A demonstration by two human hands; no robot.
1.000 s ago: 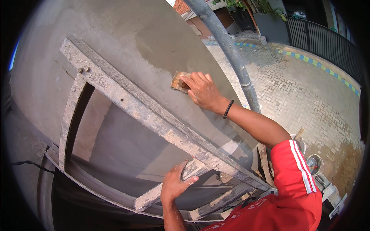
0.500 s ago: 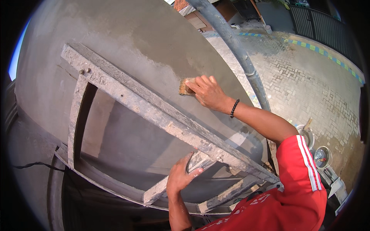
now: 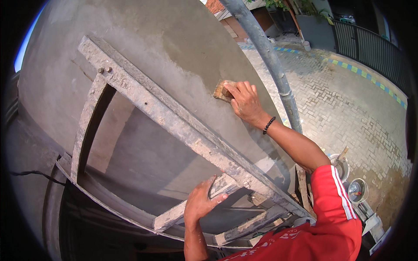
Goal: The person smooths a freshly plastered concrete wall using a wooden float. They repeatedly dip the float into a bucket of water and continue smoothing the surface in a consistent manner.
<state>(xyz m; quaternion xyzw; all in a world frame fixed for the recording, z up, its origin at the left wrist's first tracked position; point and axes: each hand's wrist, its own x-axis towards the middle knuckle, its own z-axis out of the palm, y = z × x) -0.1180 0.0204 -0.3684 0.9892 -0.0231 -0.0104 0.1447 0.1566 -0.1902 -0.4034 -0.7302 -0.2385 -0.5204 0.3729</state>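
My right hand (image 3: 250,104) is closed on a small worn wooden float (image 3: 224,90), which lies against a grey plastered wall (image 3: 183,65). A darker, damp-looking band of plaster stretches above and around the float. Lower down, my left hand (image 3: 202,198) is wrapped over a rung (image 3: 174,216) of a cement-spattered ladder (image 3: 174,117). The ladder slants across the wall between my two hands. Part of my left fingers is hidden behind the rung.
A grey pipe (image 3: 265,50) rises to the right of the wall. Far below on the paved ground (image 3: 344,104) stand a bucket with a stick (image 3: 342,165) and a pail of water (image 3: 358,190). A black cable (image 3: 39,174) runs at the left.
The view has shifted slightly. The float has tilted in my right hand and stays against the wall. My left hand keeps its place on the ladder rung.
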